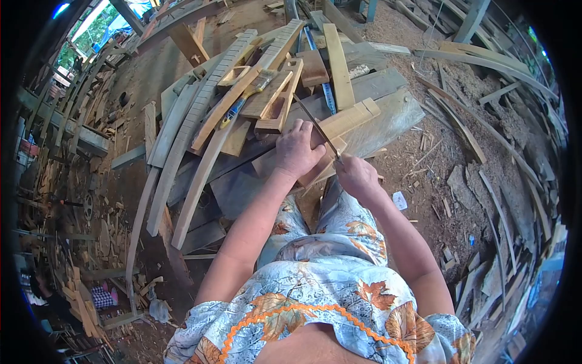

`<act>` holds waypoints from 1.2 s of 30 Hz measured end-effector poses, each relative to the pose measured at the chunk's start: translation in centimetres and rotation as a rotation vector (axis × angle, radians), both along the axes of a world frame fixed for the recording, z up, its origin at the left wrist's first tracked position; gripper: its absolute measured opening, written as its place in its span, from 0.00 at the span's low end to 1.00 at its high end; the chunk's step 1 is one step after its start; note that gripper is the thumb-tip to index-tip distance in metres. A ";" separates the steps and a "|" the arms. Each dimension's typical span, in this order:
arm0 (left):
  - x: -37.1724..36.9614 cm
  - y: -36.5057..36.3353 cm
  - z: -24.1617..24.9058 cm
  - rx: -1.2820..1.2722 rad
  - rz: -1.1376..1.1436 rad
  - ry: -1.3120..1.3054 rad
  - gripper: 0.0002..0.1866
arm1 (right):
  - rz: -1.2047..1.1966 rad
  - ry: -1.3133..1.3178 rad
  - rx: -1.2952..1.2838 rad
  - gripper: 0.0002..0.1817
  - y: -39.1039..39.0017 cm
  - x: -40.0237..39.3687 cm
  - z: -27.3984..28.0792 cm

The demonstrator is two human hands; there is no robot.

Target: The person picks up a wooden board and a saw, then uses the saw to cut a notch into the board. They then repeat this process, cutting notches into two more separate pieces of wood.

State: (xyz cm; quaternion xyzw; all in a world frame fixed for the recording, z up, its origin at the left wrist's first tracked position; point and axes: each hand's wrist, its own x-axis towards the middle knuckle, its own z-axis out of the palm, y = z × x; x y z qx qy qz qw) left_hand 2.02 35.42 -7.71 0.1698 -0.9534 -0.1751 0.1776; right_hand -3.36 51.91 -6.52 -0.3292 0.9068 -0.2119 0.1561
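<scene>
My right hand point(356, 177) is closed round the near end of what looks like a handsaw, its handle hidden in my fist. The long, thin dark blade point(316, 123), seen nearly edge-on, slants up and left across a light wooden block point(350, 120). Just left of the blade, my left hand point(297, 147) presses down and grips the block, its fingers partly curled. Beyond the left hand lies a wooden piece with a slot point(280, 104). A paintbrush point(247, 96) with a blue and yellow handle rests on curved wooden strips left of it.
Wide boards point(394, 113) form the low work surface. A blue level or ruler point(328, 97) lies beside a pale plank point(338, 67). Long curved strips point(182, 155) stick out toward the near left. Sawdust and scraps cover the ground point(418, 161); stacked timber point(515, 145) stands at the right.
</scene>
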 end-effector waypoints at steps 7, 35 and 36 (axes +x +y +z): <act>0.1 -0.1 -0.3 -0.025 0.008 0.048 0.25 | 0.002 -0.034 -0.002 0.17 0.0 0.0 0.4; 0.1 0.0 -0.1 -0.030 0.003 0.028 0.26 | -0.012 -0.028 -0.015 0.15 -0.1 -0.2 0.4; 0.2 0.0 -0.1 -0.030 0.007 0.027 0.26 | -0.011 -0.032 -0.021 0.15 0.2 0.0 0.6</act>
